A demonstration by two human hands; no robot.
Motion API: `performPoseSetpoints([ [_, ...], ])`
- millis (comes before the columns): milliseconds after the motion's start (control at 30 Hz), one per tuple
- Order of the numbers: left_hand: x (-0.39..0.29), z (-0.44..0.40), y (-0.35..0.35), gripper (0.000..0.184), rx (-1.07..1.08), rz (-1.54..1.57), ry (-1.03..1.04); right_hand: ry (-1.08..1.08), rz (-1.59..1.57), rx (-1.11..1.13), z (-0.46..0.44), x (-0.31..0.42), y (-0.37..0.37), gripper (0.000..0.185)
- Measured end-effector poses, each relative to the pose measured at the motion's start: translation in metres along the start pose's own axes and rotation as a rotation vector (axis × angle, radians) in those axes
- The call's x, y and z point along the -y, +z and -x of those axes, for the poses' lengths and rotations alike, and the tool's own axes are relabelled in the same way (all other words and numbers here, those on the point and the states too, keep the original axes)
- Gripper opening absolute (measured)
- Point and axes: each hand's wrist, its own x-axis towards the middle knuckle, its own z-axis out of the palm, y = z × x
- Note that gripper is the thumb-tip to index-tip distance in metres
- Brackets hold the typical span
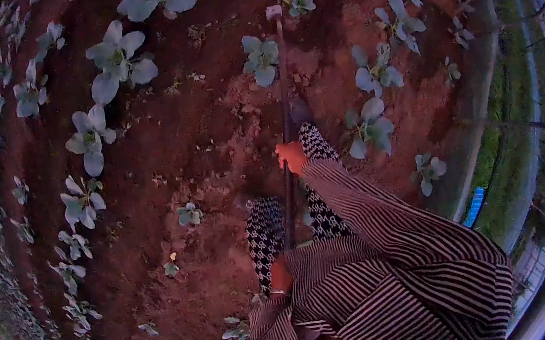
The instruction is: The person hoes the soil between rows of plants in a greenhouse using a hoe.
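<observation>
A long-handled hoe [283, 71] reaches away from my body, its small pale head [273, 12] on the soil beside a young leafy plant [298, 3]. Partway along the handle, my right hand [292, 156] is closed around it. My left hand [280, 274] is closed at the near end of the handle, close to my waist, with its fingers partly hidden. Another broad-leaved plant [260, 59] grows just left of the handle, below the head.
Rows of cabbage-like plants stand on both sides, among them a large one [119, 61] on the left and another [371, 127] on the right. Small seedlings [189, 214] grow nearer my feet. Beyond the right row lie a grassy strip and a blue object [475, 206].
</observation>
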Motion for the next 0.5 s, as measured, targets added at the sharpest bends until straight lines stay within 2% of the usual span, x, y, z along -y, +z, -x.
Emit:
performPoseSetpoints([
  [33,0.004,0.011,-0.012,0.029,-0.002,-0.024,-0.076,-0.052,-0.230,0.099,0.016,-0.046,-0.020,0.031],
  [67,-0.003,0.016,-0.027,0.029,-0.004,-0.053,-0.143,0.042,-0.526,0.148,0.019,-0.061,-0.023,0.045],
  [100,-0.013,0.036,-0.044,0.030,0.004,-0.077,-0.220,0.020,-0.390,0.232,0.040,-0.027,0.012,0.034],
  [133,-0.025,0.047,-0.059,0.030,0.006,-0.102,-0.296,0.074,-0.395,0.214,0.052,-0.023,0.022,0.027],
  [167,-0.039,0.046,-0.074,0.030,0.129,-0.107,-0.467,0.120,-0.407,0.203,0.058,-0.023,0.030,0.022],
  [233,-0.032,0.058,-0.078,0.028,0.024,-0.085,-0.368,0.513,0.049,-0.283,0.065,0.035,0.100,0.021],
  [267,-0.031,0.062,-0.078,0.028,-0.024,-0.074,-0.322,0.482,-0.007,-0.270,0.062,0.046,0.108,0.022],
  [300,-0.027,0.060,-0.079,0.029,0.048,-0.127,-0.343,0.452,-0.065,-0.257,0.060,0.051,0.109,0.022],
  [367,-0.010,0.041,-0.064,0.031,0.099,-0.167,-0.374,0.329,0.053,-0.271,0.051,0.083,0.138,0.021],
  [400,-0.004,0.029,-0.056,0.032,0.126,-0.186,-0.391,0.352,0.139,-0.319,0.039,0.096,0.145,0.019],
  [433,-0.002,0.021,-0.051,0.036,0.078,-0.148,-0.232,0.378,0.226,-0.365,0.028,0.104,0.146,0.018],
  [467,0.013,0.016,-0.034,0.035,0.061,-0.123,-0.178,0.404,0.313,-0.410,0.018,0.108,0.142,0.017],
  [500,0.037,0.005,-0.009,0.035,0.040,-0.098,-0.121,0.345,0.293,-0.316,0.006,0.108,0.130,0.016],
])
